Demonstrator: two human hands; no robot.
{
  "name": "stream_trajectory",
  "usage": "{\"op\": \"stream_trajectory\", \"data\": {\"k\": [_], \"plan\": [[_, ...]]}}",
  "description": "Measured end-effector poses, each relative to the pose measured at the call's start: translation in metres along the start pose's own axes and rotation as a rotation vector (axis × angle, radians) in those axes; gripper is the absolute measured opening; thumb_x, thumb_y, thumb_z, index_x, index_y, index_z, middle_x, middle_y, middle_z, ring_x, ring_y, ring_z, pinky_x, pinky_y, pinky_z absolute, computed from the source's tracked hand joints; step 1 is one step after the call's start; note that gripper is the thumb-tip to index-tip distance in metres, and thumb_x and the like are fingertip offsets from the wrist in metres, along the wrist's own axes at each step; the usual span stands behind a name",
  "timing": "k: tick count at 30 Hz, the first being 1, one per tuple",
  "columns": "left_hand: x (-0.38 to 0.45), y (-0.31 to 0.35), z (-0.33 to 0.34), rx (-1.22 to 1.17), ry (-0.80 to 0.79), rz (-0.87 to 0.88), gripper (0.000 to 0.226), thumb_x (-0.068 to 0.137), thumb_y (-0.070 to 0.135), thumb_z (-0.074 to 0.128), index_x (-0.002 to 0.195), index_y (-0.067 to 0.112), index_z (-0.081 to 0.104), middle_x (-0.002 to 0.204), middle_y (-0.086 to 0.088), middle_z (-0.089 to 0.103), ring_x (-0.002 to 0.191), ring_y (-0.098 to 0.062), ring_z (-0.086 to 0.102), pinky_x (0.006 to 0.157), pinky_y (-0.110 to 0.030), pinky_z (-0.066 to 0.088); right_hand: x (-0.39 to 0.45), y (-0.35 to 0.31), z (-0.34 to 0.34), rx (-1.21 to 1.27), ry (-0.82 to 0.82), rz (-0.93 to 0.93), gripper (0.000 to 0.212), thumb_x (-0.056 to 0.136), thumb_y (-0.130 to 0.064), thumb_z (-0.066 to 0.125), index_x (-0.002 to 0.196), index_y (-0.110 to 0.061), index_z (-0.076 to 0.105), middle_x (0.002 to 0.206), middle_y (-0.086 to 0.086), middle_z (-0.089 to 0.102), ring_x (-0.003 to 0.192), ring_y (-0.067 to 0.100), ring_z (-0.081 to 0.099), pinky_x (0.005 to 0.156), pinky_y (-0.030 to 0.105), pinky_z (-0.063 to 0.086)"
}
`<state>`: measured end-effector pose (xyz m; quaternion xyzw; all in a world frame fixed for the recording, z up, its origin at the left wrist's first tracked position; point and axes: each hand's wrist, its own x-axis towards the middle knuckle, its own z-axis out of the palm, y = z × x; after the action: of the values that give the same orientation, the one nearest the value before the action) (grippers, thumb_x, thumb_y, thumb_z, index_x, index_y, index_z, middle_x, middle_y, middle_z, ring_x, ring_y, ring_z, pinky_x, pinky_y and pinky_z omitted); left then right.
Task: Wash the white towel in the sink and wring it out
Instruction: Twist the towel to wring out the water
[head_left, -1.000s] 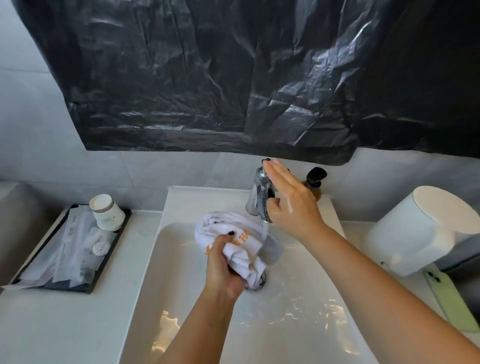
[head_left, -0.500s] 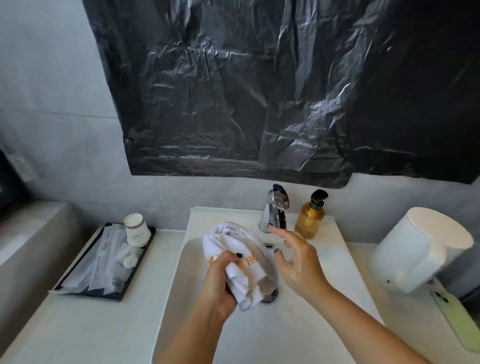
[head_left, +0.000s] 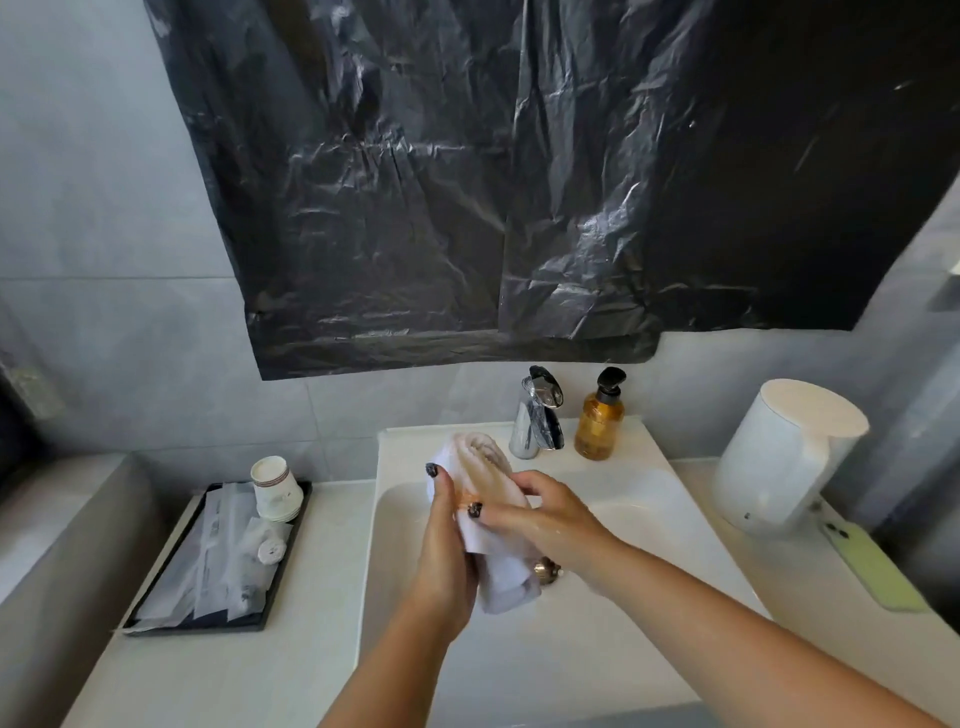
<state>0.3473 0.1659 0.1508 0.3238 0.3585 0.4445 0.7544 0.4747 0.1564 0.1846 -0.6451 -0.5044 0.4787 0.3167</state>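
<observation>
Status: you hold the white towel (head_left: 488, 499) bunched in both hands above the sink (head_left: 649, 525), in front of the faucet (head_left: 537, 415). Your left hand (head_left: 447, 561) wraps the towel's near side, fingers curled around the cloth, one dark-nailed fingertip showing at the upper edge. Your right hand (head_left: 550, 519) grips from the other side, thumb and fingers closed over the roll. The lower end of the towel hangs down between your palms, close to the drain stopper (head_left: 545, 569).

Progress, as a judgement: no water stream is visible at the spout, and your right forearm and the basin floor look wet, so the wetting part is probably done. The two-handed grip on a rolled bundle reads as the start of wringing or rubbing; which one I cannot tell. No drips are visible, so the wringing is likely left to do.

Surroundings: amber soap bottle (head_left: 599, 421) just beside the faucet; white cylindrical appliance (head_left: 784, 457) on the right counter, green phone (head_left: 867, 564) near it. Left counter: black tray (head_left: 171, 621) with wrapped sachets and paper cups (head_left: 275, 488). Black plastic sheet (head_left: 519, 182) covers the wall above.

Obstructions: faucet and soap bottle sit near the towel's far end; twist low over the basin so splashes stay off the phone.
</observation>
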Motion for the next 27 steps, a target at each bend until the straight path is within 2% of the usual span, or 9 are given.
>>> {"op": "stream_trajectory", "data": {"k": [2, 4, 7, 12, 14, 17, 21, 25, 27], "plan": [[0.003, -0.005, -0.004, -0.002, -0.007, -0.002, 0.096, 0.085, 0.079, 0.017, 0.128, 0.005, 0.062, 0.12, -0.021, 0.069, 0.116, -0.031, 0.065, 0.106, -0.049, 0.044, 0.001, -0.012, -0.007, 0.016, -0.121, 0.071, 0.075, 0.044, -0.066, 0.076, 0.107, -0.026, 0.065, 0.099, -0.009, 0.071, 0.09, 0.01, 0.068, 0.082, 0.031, 0.055], [0.002, -0.01, -0.005, -0.027, -0.01, -0.002, 0.102, 0.083, 0.081, 0.01, 0.129, 0.004, 0.059, 0.123, -0.018, 0.068, 0.119, -0.027, 0.063, 0.107, -0.042, 0.042, 0.005, -0.018, -0.01, -0.198, -0.131, 0.063, 0.074, 0.045, -0.069, 0.081, 0.103, -0.026, 0.063, 0.097, -0.009, 0.069, 0.09, 0.01, 0.066, 0.08, 0.029, 0.054], [-0.006, -0.01, -0.011, -0.134, -0.002, -0.014, 0.102, 0.083, 0.083, 0.01, 0.132, 0.008, 0.058, 0.128, -0.018, 0.065, 0.125, -0.03, 0.059, 0.111, -0.044, 0.037, 0.006, -0.026, -0.015, -0.599, -0.052, -0.08, 0.04, 0.061, -0.041, 0.082, 0.078, -0.026, 0.049, 0.081, -0.008, 0.052, 0.071, 0.007, 0.048, 0.057, 0.022, 0.038], [-0.017, -0.006, -0.011, 0.056, 0.125, 0.021, 0.059, 0.082, 0.059, 0.062, 0.124, 0.017, 0.066, 0.115, -0.014, 0.072, 0.113, -0.034, 0.066, 0.094, -0.051, 0.048, -0.006, -0.07, -0.052, -0.756, -0.048, -0.227, 0.028, 0.073, -0.012, 0.07, 0.087, -0.024, 0.049, 0.087, -0.006, 0.051, 0.075, 0.014, 0.048, 0.052, 0.025, 0.034], [-0.017, -0.005, -0.005, 0.156, 0.218, 0.033, 0.064, 0.067, 0.051, 0.078, 0.118, 0.014, 0.066, 0.105, -0.011, 0.075, 0.104, -0.03, 0.07, 0.09, -0.048, 0.052, -0.01, -0.093, -0.069, -0.86, 0.057, -0.357, 0.028, 0.074, -0.006, 0.061, 0.089, -0.026, 0.049, 0.091, -0.003, 0.055, 0.081, 0.02, 0.053, 0.055, 0.028, 0.036], [-0.015, -0.006, -0.001, 0.179, 0.297, 0.052, 0.082, 0.049, 0.047, 0.081, 0.112, -0.001, 0.062, 0.099, -0.023, 0.073, 0.096, -0.036, 0.071, 0.085, -0.048, 0.054, -0.02, -0.129, -0.089, -1.115, 0.175, -0.549, 0.031, 0.076, -0.006, 0.058, 0.099, -0.026, 0.054, 0.096, -0.004, 0.059, 0.087, 0.021, 0.054, 0.066, 0.031, 0.038], [-0.011, -0.01, -0.004, 0.206, 0.292, 0.094, 0.055, 0.061, 0.027, 0.075, 0.1, -0.009, 0.059, 0.083, -0.018, 0.071, 0.075, -0.027, 0.066, 0.064, -0.032, 0.045, -0.024, -0.162, -0.11, -1.114, 0.326, -0.712, 0.025, 0.073, -0.008, 0.06, 0.09, -0.027, 0.061, 0.095, -0.005, 0.062, 0.091, 0.021, 0.057, 0.077, 0.034, 0.04], [-0.006, -0.021, -0.005, 0.072, 0.298, 0.158, 0.012, 0.086, 0.0, 0.062, 0.098, -0.001, 0.058, 0.113, -0.013, 0.07, 0.096, -0.025, 0.066, 0.076, -0.034, 0.049, -0.035, -0.2, -0.131, -0.906, 0.501, -0.83, 0.028, 0.078, -0.007, 0.061, 0.102, -0.019, 0.068, 0.1, 0.002, 0.067, 0.096, 0.022, 0.061, 0.091, 0.04, 0.049], [-0.007, -0.018, 0.001, 0.091, 0.306, 0.191, 0.038, 0.079, 0.002, 0.067, 0.115, 0.008, 0.059, 0.119, -0.008, 0.064, 0.097, -0.021, 0.064, 0.076, -0.034, 0.05, -0.039, -0.217, -0.14, -0.872, 0.562, -0.887, 0.027, 0.079, -0.01, 0.062, 0.103, -0.02, 0.068, 0.099, 0.001, 0.067, 0.096, 0.02, 0.061, 0.093, 0.043, 0.051]]}}
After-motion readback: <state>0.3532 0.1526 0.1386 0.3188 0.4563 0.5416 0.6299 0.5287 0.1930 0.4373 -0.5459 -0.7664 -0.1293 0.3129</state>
